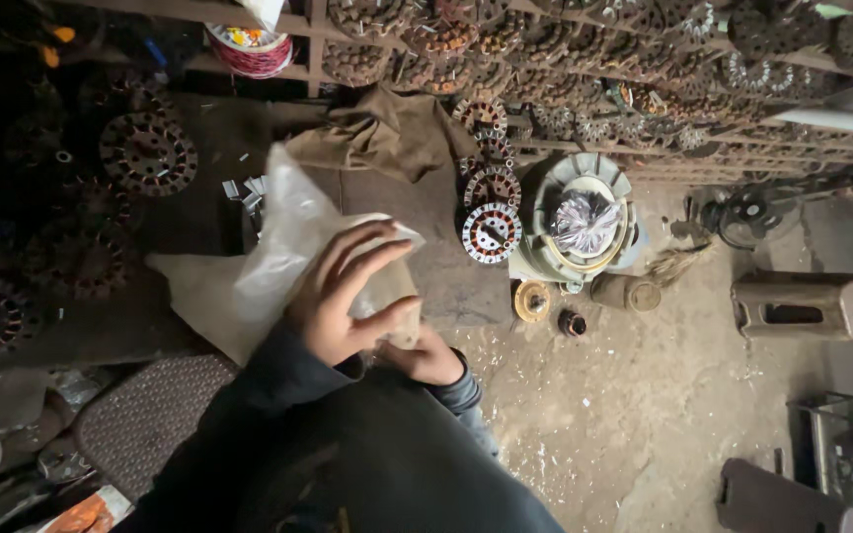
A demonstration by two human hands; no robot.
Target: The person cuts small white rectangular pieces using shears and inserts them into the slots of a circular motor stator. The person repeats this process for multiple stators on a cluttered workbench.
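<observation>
My left hand (343,296) reaches out of a dark sleeve and grips a crumpled translucent plastic bag (278,232), fingers spread over its top and thumb pressed against its right end. Just below, my right hand (431,357), in a grey-blue cuff, holds the bag's lower end from underneath; it is partly hidden by the left hand and the bag. The bag hangs in front of my body above a dark work surface. What is inside it cannot be made out.
A round motor stator (492,233) and a grey motor housing (584,222) sit on the dusty floor to the right. Shelves hold several rusty stators (545,44). A brown cloth (387,133), metal box (802,304), red wire spool (254,49) and woven mat (150,419) surround me.
</observation>
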